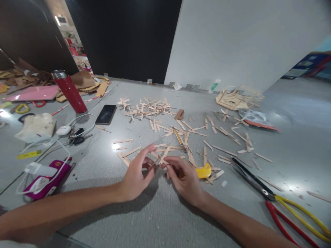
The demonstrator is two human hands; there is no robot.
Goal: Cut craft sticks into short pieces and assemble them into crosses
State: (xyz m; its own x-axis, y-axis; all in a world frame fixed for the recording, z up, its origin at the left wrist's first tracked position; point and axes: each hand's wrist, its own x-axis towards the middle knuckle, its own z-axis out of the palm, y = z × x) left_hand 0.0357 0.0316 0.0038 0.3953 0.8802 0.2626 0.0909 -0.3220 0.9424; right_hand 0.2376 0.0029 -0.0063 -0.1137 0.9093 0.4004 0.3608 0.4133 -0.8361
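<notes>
In the middle of the head view, my right hand point(184, 179) pinches a small piece of crossed craft sticks point(163, 157) between thumb and fingers. Close on its left, my left hand point(137, 174) curls with thumb and fingertips drawn together at the edge of the same piece; its index finger points upward. The exact contact of the left fingertips is partly hidden. Loose craft sticks point(131, 151) lie around both hands. Just beyond them rests a utility knife point(179, 139) with a yellow body. A yellow curved object point(204, 171) is partly covered by my right hand.
Long-bladed snips point(269, 195) with red and yellow handles lie at right. Farther back are a heap of joined sticks point(150, 108) and a stick frame point(239, 98). On the left are a phone point(106, 114), red flask point(69, 92), keys point(77, 136) and purple power bank point(48, 179).
</notes>
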